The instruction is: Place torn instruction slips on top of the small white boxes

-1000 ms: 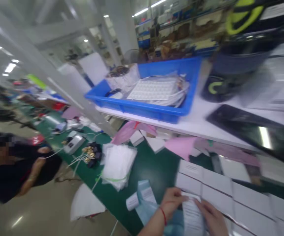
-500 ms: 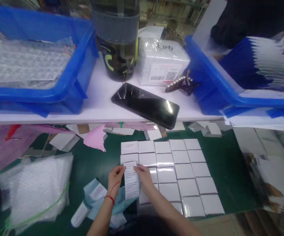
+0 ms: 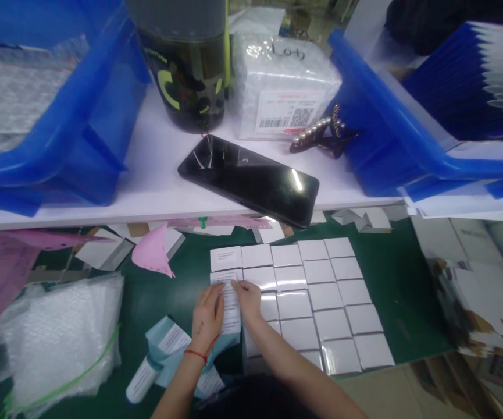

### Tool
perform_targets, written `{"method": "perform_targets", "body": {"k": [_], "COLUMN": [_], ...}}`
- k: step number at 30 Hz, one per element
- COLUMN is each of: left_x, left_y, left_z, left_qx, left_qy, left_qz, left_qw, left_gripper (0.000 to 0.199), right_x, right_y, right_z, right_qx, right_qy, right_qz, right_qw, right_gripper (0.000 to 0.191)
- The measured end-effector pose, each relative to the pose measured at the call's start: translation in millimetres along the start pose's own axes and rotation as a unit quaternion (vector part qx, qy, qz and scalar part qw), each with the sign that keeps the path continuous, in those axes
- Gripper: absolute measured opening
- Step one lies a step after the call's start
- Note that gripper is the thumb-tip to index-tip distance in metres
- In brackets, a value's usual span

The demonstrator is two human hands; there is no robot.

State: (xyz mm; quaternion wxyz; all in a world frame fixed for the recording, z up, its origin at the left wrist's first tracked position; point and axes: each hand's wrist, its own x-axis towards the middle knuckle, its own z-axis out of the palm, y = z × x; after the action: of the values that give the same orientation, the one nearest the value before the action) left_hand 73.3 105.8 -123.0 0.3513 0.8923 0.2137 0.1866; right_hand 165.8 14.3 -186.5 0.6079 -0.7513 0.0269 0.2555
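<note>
A strip of white printed labels (image 3: 232,311) on pale blue backing lies over the left column of white boxes (image 3: 297,334), its upper end on the second box from the top. My left hand (image 3: 207,311), with a red string at the wrist, closes over the strip's left edge, fingers at its upper end. On the opposite edge, my right hand (image 3: 248,299) pinches the strip's upper right corner. The top left box (image 3: 226,258) bears small printed text. Below my left hand, the blue backing (image 3: 168,361) trails in folds to a small white roll (image 3: 142,379).
Bubble-wrap bags (image 3: 68,331) lie at left near pink plastic (image 3: 153,250). Above the green table runs a white shelf (image 3: 146,174) with a phone (image 3: 251,180), tumbler (image 3: 181,81), wrapped box (image 3: 284,87), hair clip (image 3: 321,137) and blue bins (image 3: 382,122). Cardboard stands at right.
The strip's upper end has come down onto the second box. My left hand has turned flatter over it and my right hand has moved slightly up and left. The camera view has shifted closer.
</note>
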Motion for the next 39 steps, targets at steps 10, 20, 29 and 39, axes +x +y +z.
{"method": "perform_targets", "body": {"k": [10, 20, 29, 39], "left_x": [4.1, 5.4, 9.6, -2.1], "left_y": [9.3, 0.3, -1.2, -29.8], "left_z": [11.9, 17.2, 12.6, -3.3], "left_qx": [0.080, 0.074, 0.135, 0.079], "left_qy": [-0.126, -0.165, -0.172, -0.113], "left_qz": [0.067, 0.076, 0.092, 0.012], "left_qw": [0.987, 0.981, 0.971, 0.990], "left_gripper": [0.042, 0.054, 0.056, 0.047], "right_x": [0.3, 4.6, 6.8, -30.6], "right_y": [-10.9, -11.9, -9.7, -21.2], "right_z": [-2.8, -3.9, -5.5, -30.3], "right_qx": [-0.067, -0.083, -0.075, 0.071], "right_qy": [0.010, 0.005, -0.004, -0.223], "right_qz": [-0.022, -0.031, -0.029, 0.087], "right_qw": [0.997, 0.996, 0.997, 0.968], "right_gripper": [0.038, 0.031, 0.034, 0.053]}}
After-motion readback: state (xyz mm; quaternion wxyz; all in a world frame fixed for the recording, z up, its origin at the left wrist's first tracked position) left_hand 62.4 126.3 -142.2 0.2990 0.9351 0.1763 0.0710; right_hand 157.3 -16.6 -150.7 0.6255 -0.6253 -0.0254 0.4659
